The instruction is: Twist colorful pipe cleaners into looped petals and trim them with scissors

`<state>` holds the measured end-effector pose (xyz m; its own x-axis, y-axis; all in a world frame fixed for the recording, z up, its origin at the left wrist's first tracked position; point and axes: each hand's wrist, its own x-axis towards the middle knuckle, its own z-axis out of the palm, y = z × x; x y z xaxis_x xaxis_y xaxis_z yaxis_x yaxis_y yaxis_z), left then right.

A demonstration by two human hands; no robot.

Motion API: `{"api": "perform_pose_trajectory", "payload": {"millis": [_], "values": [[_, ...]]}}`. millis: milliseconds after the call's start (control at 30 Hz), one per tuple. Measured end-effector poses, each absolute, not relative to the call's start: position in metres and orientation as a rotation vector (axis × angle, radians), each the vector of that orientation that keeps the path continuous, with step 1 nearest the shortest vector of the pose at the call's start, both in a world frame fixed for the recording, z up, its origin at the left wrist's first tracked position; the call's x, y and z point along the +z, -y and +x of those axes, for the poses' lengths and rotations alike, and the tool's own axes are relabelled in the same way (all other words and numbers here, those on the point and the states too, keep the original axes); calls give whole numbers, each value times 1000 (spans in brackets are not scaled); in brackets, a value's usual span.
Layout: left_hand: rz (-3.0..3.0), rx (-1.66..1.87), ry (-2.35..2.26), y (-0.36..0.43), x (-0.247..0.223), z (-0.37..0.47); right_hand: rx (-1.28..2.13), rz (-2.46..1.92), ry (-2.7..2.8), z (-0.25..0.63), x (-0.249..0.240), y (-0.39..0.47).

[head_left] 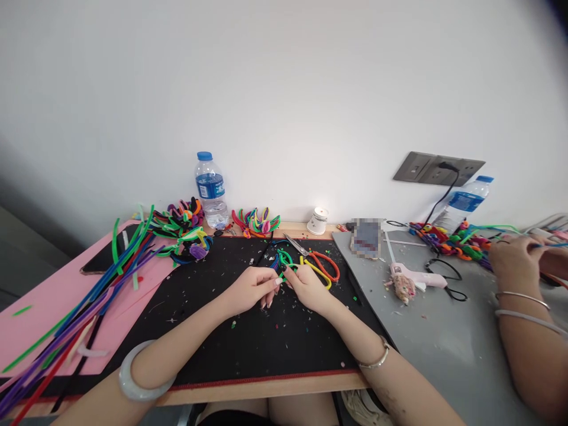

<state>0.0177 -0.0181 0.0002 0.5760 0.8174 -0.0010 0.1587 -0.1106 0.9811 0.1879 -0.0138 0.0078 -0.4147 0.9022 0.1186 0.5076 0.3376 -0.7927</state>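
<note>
My left hand [254, 289] and my right hand [309, 289] meet above the black mat [248, 349], both with fingers pinched. Between their fingertips is a green pipe cleaner [286, 255], bent into loops, with some blue pipe cleaner beside it. My fingers partly cover the piece, so its full shape is hidden. Just behind my right hand lie scissors [304, 251] with spread blades, one orange handle and one yellow handle.
Loose pipe cleaners [84, 313] cover a pink sheet [26, 334] on the left. Behind are a water bottle [212, 192], colourful bundles [256, 223] and a paper cup [318, 220]. A pink glue gun [419, 276] lies right, near a co-worker's hand [515, 260].
</note>
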Motion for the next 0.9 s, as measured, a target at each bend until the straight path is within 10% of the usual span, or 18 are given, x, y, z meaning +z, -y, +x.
{"api": "perform_pose_trajectory", "payload": {"millis": [900], "values": [[1628, 706, -931, 20, 1, 21, 607, -1169, 2234, 187, 7, 15]]}}
